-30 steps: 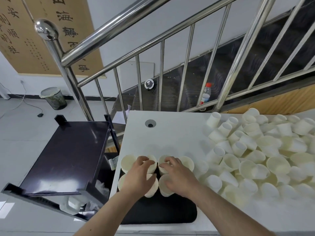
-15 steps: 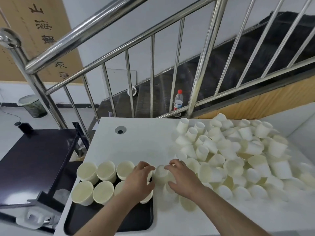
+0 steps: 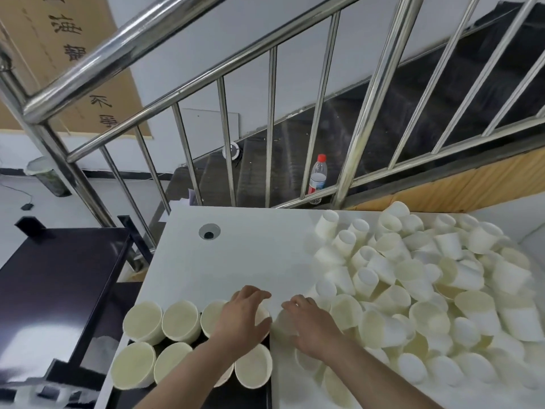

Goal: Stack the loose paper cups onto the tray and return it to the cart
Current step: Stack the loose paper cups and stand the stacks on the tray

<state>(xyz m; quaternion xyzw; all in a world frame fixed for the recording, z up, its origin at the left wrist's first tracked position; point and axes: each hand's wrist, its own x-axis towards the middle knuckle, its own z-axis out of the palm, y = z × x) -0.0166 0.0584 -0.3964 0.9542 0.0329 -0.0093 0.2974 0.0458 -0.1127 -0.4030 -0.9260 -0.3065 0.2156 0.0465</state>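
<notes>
A black tray (image 3: pixel 267 392) lies at the near left corner of the white table (image 3: pixel 236 255). Several cream paper cups (image 3: pixel 142 321) stand upright on it in two rows. My left hand (image 3: pixel 240 318) grips from above the cup at the tray's back right corner (image 3: pixel 263 312). Just right of the tray, my right hand (image 3: pixel 311 324) lies palm down with its fingers curled over a blurred loose cup (image 3: pixel 281 320). A big heap of loose cups (image 3: pixel 413 290) covers the table's right half. The dark cart (image 3: pixel 59 278) stands left of the table.
A steel stair railing (image 3: pixel 368 119) runs behind the table's far edge, with a plastic bottle (image 3: pixel 318 175) on the steps beyond it. A cable hole (image 3: pixel 209 231) sits in the table's back left. A bin (image 3: pixel 47 178) stands on the floor at far left.
The view has swung right, toward the heap. Both hands shifted from the tray's middle cups to its right edge, and the right hand now lies off the tray on a loose cup.
</notes>
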